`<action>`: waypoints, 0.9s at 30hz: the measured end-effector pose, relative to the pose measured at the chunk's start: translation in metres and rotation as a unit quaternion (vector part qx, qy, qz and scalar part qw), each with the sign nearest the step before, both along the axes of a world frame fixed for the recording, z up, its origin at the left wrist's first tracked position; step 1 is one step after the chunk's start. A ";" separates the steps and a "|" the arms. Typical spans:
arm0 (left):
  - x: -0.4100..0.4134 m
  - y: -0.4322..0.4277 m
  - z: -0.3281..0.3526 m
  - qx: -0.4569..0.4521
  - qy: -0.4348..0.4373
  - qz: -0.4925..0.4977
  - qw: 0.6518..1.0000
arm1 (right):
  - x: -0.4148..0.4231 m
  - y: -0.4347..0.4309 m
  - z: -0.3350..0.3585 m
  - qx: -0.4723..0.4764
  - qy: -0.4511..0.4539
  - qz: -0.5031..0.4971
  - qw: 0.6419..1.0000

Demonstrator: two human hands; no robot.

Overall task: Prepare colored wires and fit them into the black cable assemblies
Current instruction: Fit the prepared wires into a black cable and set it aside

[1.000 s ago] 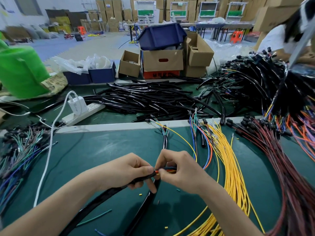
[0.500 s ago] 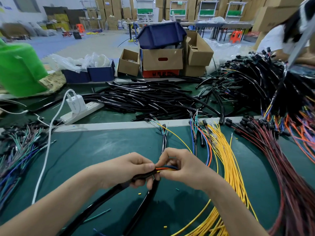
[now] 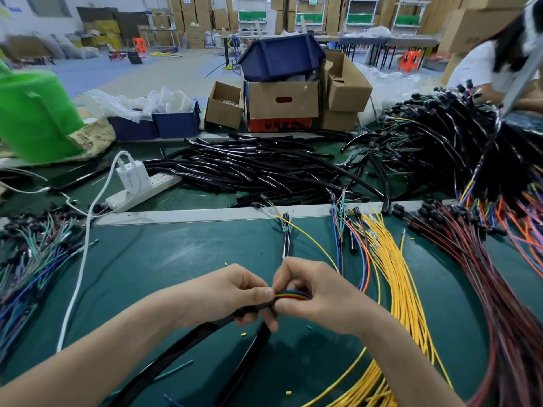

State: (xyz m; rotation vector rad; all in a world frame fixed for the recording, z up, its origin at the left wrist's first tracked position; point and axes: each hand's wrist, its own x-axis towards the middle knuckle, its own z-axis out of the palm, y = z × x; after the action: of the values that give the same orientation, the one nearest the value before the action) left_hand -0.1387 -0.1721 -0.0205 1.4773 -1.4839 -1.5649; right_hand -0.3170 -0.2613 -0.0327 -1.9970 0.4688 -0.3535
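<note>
Two hands meet just left of the yellow wire bundle [image 3: 396, 289]: the left hand [image 3: 226, 295] grips the black tube [image 3: 182, 352] by its end, and the right hand [image 3: 320, 301] pinches the colored wires [image 3: 293, 295] at its mouth. More colored wire shows between the thumbs than a second ago.

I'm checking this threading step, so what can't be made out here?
Head view: where the colored wires enter the black tube is hidden by the left hand and right hand.
Head view: the tube's lower end is cut off by the bottom edge.
Head view: red wires at right are blurred.
</note>
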 end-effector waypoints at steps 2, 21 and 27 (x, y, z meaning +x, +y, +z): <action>-0.003 -0.001 0.001 -0.009 0.009 0.015 1.000 | 0.003 0.007 0.006 -0.052 -0.012 -0.009 0.999; 0.011 0.024 -0.001 -0.112 -0.113 0.079 0.984 | 0.033 0.012 0.004 -0.431 0.108 -0.142 0.885; 0.020 0.032 0.017 -0.122 -0.078 0.063 0.987 | 0.053 0.013 0.022 -0.290 0.019 -0.110 0.950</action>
State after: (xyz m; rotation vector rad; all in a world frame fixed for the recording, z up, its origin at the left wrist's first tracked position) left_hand -0.1190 -0.1401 -0.0037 1.5450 -1.5722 -1.1707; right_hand -0.2638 -0.2486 -0.0112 -2.5297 0.6729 -0.6514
